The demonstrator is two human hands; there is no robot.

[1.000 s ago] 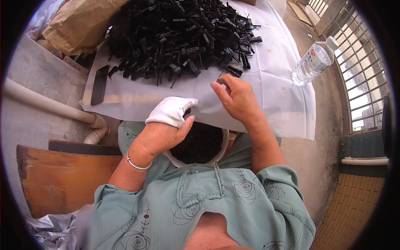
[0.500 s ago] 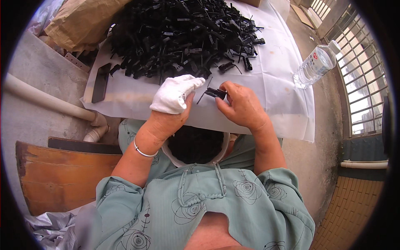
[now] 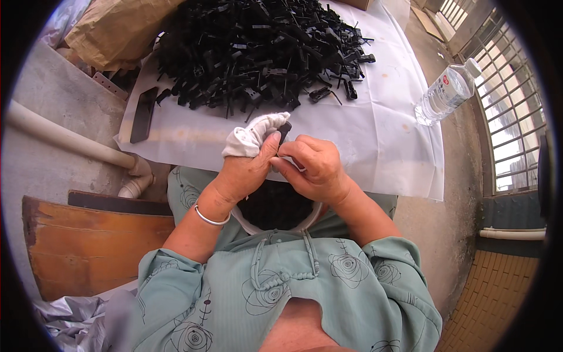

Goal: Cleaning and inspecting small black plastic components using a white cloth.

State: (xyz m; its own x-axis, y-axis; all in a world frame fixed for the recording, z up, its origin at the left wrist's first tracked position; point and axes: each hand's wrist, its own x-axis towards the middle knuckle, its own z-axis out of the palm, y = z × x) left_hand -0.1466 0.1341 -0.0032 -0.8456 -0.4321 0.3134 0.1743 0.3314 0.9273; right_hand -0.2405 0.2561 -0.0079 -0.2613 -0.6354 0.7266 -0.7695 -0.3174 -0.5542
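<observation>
My left hand wears a white cloth glove over its fingers, with the thumb bare. It is closed on a small black plastic part, whose end shows above the thumb; the rest is covered by my fingers. Close against it, my right hand is bare, with thumb and forefinger pinched together beside the left thumb. What those fingertips grip is hidden. Both hands are over the table's near edge. Beyond them lies a large heap of black plastic parts, several with thin sticks attached.
White sheeting covers the table. A black phone lies at its left, a clear water bottle at its right. Below my hands, a white bucket holds dark contents. Brown paper is at the far left, and a pipe runs along the left.
The black part has passed from my right fingers into my left hand. My right hand has moved left and nearer, up against the left, which has shifted slightly right.
</observation>
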